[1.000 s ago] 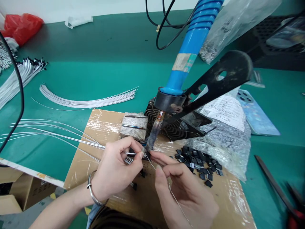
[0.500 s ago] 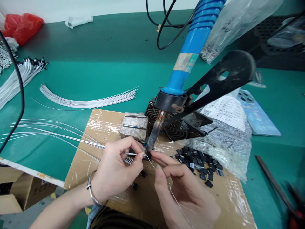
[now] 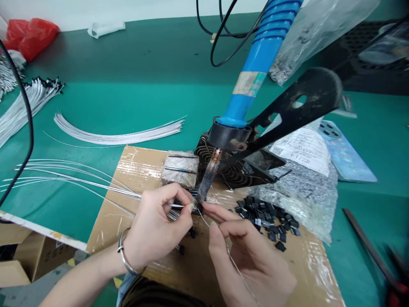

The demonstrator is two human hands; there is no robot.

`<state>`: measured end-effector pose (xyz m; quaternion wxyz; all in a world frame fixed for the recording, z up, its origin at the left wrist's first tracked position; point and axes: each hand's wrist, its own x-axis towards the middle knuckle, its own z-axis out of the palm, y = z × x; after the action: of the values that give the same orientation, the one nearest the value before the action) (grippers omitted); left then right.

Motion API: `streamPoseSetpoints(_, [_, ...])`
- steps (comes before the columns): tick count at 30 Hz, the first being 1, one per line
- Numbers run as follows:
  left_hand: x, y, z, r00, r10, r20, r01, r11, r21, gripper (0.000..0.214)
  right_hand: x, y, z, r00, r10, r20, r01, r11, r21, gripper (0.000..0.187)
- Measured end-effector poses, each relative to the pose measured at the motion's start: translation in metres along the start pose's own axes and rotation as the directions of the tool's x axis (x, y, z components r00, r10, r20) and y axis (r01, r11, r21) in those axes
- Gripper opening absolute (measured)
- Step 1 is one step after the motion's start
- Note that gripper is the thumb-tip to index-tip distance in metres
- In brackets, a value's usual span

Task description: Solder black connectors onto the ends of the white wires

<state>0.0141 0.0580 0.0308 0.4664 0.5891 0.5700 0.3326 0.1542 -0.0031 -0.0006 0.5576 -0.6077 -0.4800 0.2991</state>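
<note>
"Entry one, head view: what do my hands hold?"

"Left hand [image 3: 156, 226]: a white wire [image 3: 177, 206], narrow pinch. Right hand [image 3: 249, 260]: a thin lead [image 3: 204, 219], also pinched."

"Wire end's location?"

"Probably at the tip of the soldering iron [image 3: 255, 64]; fingers hide the joint."

"Step?"

"Soldering, seemingly. Next calls for steady hands."

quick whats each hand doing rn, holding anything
Left hand: closed, pinching a thin white wire between thumb and fingers.
Right hand: closed, pinching a thin silver wire at the fingertips.
</note>
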Motion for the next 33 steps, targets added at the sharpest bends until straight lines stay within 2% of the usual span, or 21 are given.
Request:
streamPoseSetpoints(23, [-0.0010, -0.0006, -0.0001, 1.000, 0.016, 0.010, -0.017, 1.000, 0.010, 0.008, -0.0002, -0.0002, -0.0011, 1.000, -0.017, 0.003, 0.017, 0.999, -0.038, 0.019])
streamPoseSetpoints(33, [-0.0016, -0.0016, -0.0009, 1.000, 0.016, 0.014, -0.016, 1.000, 0.012, 0.008, 0.0012, -0.0026, 0.0013, 1.000, 0.018, 0.001, -0.018, 0.999, -0.028, 0.021])
